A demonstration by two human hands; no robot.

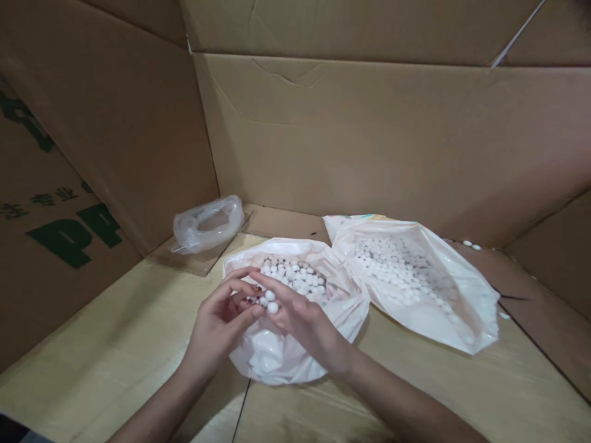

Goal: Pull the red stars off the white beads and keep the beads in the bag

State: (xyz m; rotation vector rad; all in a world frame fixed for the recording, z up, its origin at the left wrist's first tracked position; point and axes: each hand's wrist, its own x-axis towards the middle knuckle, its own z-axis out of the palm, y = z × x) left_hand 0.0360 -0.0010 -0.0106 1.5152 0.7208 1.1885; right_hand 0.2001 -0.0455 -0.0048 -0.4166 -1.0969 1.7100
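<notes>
Both hands are close together over the near part of an open white plastic bag (pixel 295 363), which holds many small white balls (pixel 300 275). Several white balls (pixel 270 301) with reddish bits sit between the hands. My left hand (pixel 221 314) has its fingers curled around them, thumb and fingertips at the cluster. My right hand (pixel 300 317) lies on the other side, its fingers reaching toward the left fingertips and its palm side against the balls. Some of its fingers are hidden behind the cluster.
A second white bag (pixel 466 295) of white balls lies to the right, touching the first. A clear plastic bag (pixel 207 224) rests at the back left. Cardboard walls (pixel 351 141) stand around the work surface. Loose white pieces (pixel 471 245) lie at the back right.
</notes>
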